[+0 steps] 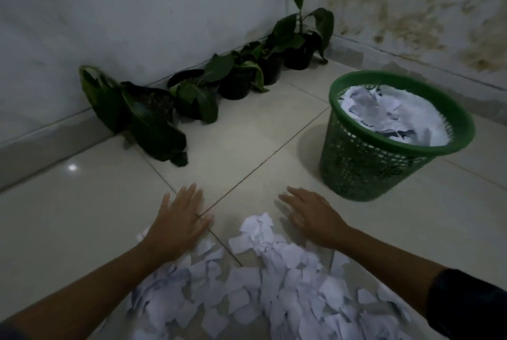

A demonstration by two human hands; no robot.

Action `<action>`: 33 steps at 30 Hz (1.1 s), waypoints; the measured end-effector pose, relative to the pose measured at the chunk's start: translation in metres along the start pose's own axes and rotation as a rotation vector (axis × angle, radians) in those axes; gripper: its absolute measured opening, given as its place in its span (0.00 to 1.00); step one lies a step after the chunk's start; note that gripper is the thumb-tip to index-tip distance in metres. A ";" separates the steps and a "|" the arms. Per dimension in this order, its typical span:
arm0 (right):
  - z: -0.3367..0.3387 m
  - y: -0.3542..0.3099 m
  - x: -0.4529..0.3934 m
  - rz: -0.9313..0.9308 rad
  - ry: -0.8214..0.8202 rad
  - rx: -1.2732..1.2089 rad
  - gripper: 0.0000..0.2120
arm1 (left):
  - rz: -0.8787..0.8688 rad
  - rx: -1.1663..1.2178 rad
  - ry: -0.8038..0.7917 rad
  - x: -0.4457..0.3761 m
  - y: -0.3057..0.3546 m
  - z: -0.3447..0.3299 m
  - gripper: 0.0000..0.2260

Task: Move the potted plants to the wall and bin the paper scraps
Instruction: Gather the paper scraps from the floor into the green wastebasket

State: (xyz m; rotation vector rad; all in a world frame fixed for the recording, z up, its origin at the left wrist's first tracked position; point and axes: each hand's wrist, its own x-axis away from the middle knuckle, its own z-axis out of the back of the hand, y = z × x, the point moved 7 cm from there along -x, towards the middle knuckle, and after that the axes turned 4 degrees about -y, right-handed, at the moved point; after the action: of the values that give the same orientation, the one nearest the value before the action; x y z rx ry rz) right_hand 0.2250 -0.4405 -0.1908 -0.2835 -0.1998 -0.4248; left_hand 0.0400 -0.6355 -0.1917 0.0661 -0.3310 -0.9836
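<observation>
**With the bin nearly full, spills likely on the next loads**

While so much paper lies loose, plenty left to go wrong. Paper scraps (263,284) heaped on the floor (247,125) at the bottom of the view, spread between and under both forearms, thin at the edges. Left hand (178,219) flat at the far left edge of the heap, fingers (189,194) straight and spread, holding nothing. Right hand (310,213) at the far right edge, fingers loosely extended, also holding nothing; somewhat blurred, so contact with the floor hard to judge.

Probably about to rake the scraps together. Light, flat pieces on smooth tile: likely to slide out under the palms or flutter away if swept fast. Strays at the fringe easy to miss in this dim light.

Green bin (395,134) beyond the right hand, well apart from the heap, already piled with paper close to the rim. Further handfuls apt to spill over unless pressed down first. A light mesh bin, easy to knock or tip with a careless reach.

Potted plants (236,76) lined up along the wall (109,10), that part apparently done. Nearest one, at the left, seemingly leaning, leaves trailing on the tile; scraps could drift in underneath.
</observation>
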 end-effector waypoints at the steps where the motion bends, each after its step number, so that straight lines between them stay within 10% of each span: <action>1: -0.014 -0.002 0.002 -0.044 -0.040 0.034 0.33 | 0.074 0.017 -0.017 0.012 -0.020 -0.016 0.58; 7: -0.067 -0.023 0.011 -0.216 0.066 -0.161 0.40 | 0.304 0.129 0.018 0.046 -0.068 -0.061 0.51; 18: -0.080 -0.114 0.010 0.217 0.162 -0.537 0.31 | -0.222 0.383 0.118 0.071 0.005 -0.042 0.34; 23: -0.063 -0.111 0.002 0.124 0.240 -0.513 0.33 | 0.116 0.049 0.294 0.115 -0.079 -0.038 0.31; 28: -0.075 -0.134 -0.016 0.118 0.011 -0.383 0.33 | 0.481 0.211 0.229 0.149 -0.111 -0.075 0.48; 33: -0.093 -0.142 -0.027 0.162 -0.043 -0.321 0.36 | 0.233 0.445 0.181 0.137 -0.067 -0.093 0.46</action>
State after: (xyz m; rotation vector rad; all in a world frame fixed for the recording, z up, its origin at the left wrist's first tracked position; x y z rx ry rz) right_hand 0.1523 -0.5831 -0.2526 -0.6205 -0.1482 -0.2889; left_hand 0.0840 -0.7942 -0.2599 0.5071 -0.3765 -0.6536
